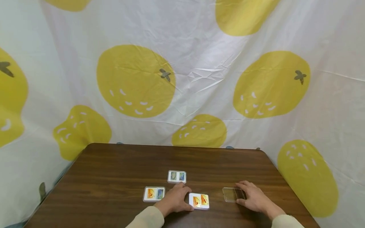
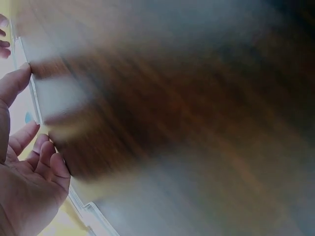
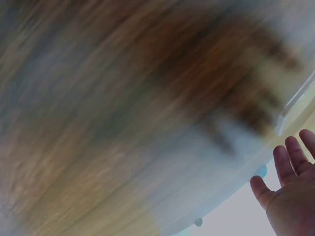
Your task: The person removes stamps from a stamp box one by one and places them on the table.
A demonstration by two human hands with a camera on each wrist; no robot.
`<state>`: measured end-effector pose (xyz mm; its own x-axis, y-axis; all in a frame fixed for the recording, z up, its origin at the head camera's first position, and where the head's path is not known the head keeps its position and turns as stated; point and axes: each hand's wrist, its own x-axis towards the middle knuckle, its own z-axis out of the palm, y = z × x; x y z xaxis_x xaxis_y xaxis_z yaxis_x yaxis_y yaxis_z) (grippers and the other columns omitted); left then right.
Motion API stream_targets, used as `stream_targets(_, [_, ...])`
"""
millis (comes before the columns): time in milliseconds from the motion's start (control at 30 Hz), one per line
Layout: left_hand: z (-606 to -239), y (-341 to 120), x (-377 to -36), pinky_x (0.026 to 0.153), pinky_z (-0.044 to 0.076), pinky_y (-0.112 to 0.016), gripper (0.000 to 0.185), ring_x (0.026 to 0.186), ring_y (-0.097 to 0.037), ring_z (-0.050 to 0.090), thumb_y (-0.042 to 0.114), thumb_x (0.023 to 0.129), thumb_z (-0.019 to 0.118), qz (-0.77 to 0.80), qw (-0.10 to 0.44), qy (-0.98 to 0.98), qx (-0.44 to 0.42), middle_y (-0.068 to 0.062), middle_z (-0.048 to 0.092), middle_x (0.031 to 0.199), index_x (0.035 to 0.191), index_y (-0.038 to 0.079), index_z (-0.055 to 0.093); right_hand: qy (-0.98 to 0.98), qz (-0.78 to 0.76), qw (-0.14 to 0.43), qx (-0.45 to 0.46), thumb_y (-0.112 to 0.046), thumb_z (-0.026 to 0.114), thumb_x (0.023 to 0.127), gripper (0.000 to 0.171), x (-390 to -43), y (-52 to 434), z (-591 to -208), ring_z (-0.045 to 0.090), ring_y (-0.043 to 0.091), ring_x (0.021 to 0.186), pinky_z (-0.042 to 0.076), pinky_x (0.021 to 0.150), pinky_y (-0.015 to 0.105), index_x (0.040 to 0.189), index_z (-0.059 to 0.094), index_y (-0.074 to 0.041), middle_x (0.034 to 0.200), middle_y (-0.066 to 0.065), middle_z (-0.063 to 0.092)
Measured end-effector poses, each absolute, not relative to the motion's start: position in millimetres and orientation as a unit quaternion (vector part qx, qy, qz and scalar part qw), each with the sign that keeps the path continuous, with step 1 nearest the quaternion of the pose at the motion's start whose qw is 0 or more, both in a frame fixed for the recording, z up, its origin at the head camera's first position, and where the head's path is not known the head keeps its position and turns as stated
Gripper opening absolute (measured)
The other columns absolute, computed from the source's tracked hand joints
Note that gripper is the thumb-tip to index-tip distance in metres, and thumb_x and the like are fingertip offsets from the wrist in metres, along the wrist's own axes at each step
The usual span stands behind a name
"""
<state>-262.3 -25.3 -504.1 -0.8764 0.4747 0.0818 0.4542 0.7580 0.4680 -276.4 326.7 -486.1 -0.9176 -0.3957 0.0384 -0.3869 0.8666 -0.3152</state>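
My left hand [image 1: 177, 198] is at the left edge of a clear card case [image 1: 201, 205] with two orange pictures on white. Its thumb and index finger grip the near and far corners of that edge. In the left wrist view, the left hand [image 2: 34, 182] has its other fingers curled beside the table surface. My right hand [image 1: 254, 197] holds the right end of a see-through plastic cover [image 1: 229, 194], thumb on the near side and fingers on the far side. In the right wrist view, the right hand [image 3: 293, 187] shows only partly, its thumb hidden.
Left of the left hand lies a card case [image 1: 150, 193] with one orange and one blue picture. Another case [image 1: 176, 176] with green and blue pictures lies farther back. All rest on a brown wooden table [image 1: 122, 164]. A lemon-print curtain [image 1: 196, 95] hangs behind it.
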Motion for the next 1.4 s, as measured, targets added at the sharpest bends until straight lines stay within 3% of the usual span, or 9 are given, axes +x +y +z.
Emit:
stream_targets(200, [-504.6,-26.0,-262.6,0.098,0.045,-0.041,0.065,0.125,-0.032,0.049,0.041,0.07,0.087,0.24,0.01,0.936,0.256,-0.016,0.053,0.133,0.121,0.007,0.066,0.952,-0.208,0.029,-0.222,-0.031,0.076,0.087,0.065,-274.3,308.3,-478.2,0.047,0.045,0.124,0.042,0.094,0.06,0.137,0.053,0.004,0.136,0.021,0.05])
stream_targets(467, [-504.2,-25.6,-264.1,0.09,0.047,-0.031,0.067,0.106,-0.017,0.053,0.04,0.068,0.089,0.229,-0.018,0.929,0.29,0.0,0.055,0.108,0.121,0.005,0.066,0.932,-0.286,0.047,-0.216,-0.03,0.073,0.09,0.058,-271.8,279.8,-477.8,0.055,0.039,0.116,0.045,0.091,0.059,0.135,0.055,0.001,0.128,0.014,0.058])
stream_targets(767, [-502.7,-26.2,-264.3,0.09,0.047,-0.029,0.065,0.104,-0.014,0.053,0.037,0.07,0.088,0.229,-0.017,0.923,0.309,0.002,0.056,0.106,0.122,0.005,0.066,0.919,-0.338,0.047,-0.2,-0.026,0.073,0.09,0.047,-263.4,246.1,-481.0,0.06,0.029,0.102,0.049,0.082,0.047,0.126,0.062,0.001,0.115,0.012,0.067])
stream_targets(1067, [-501.8,-25.2,-264.5,0.088,0.046,-0.028,0.063,0.103,-0.013,0.052,0.037,0.073,0.087,0.227,0.005,0.924,0.307,0.003,0.055,0.105,0.123,0.006,0.066,0.908,-0.387,0.05,-0.154,-0.023,0.072,0.091,0.041,-260.3,225.6,-483.4,0.062,0.027,0.099,0.051,0.083,0.046,0.122,0.064,0.003,0.11,0.01,0.068])
stream_targets(1400, [-501.4,-26.5,-264.2,0.086,0.047,-0.029,0.06,0.102,-0.013,0.051,0.036,0.074,0.086,0.234,0.014,0.923,0.305,0.003,0.054,0.106,0.123,0.007,0.067,0.919,-0.376,0.015,-0.115,-0.022,0.075,0.087,0.034,-257.1,217.3,-488.3,0.064,0.022,0.091,0.052,0.077,0.04,0.112,0.069,0.001,0.1,0.005,0.071])
